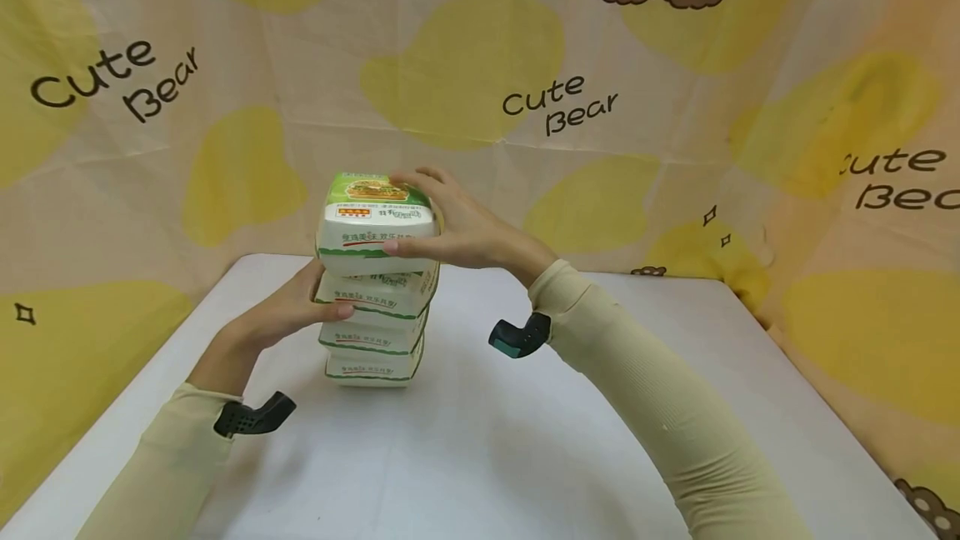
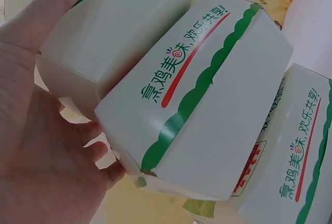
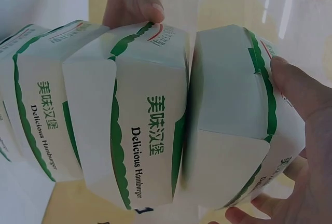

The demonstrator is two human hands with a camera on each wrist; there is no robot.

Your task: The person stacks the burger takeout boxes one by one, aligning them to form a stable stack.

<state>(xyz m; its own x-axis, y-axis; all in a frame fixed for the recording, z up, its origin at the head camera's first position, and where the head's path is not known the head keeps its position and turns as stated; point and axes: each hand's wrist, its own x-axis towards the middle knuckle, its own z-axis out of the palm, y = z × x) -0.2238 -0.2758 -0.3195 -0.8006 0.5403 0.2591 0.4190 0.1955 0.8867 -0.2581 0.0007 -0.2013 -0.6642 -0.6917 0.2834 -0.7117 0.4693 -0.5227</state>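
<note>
A stack of white and green cardboard burger boxes stands upright on the white table (image 1: 510,457). My right hand (image 1: 472,227) grips the top burger box (image 1: 356,236), thumb on its front and fingers over the lid's far right. That box tilts slightly, with a thin gap to the one below in the right wrist view. My left hand (image 1: 296,307) holds the second burger box (image 1: 393,294) from the left, thumb across its front; its other fingers are mostly hidden behind. Under it sit a third burger box (image 1: 371,338) and the bottom burger box (image 1: 367,369).
A fabric backdrop (image 1: 465,65) with yellow patches and "Cute Bear" lettering rises behind the table and along its sides. A black wrist camera (image 1: 255,415) is strapped on the left sleeve, another black wrist camera (image 1: 519,336) on the right.
</note>
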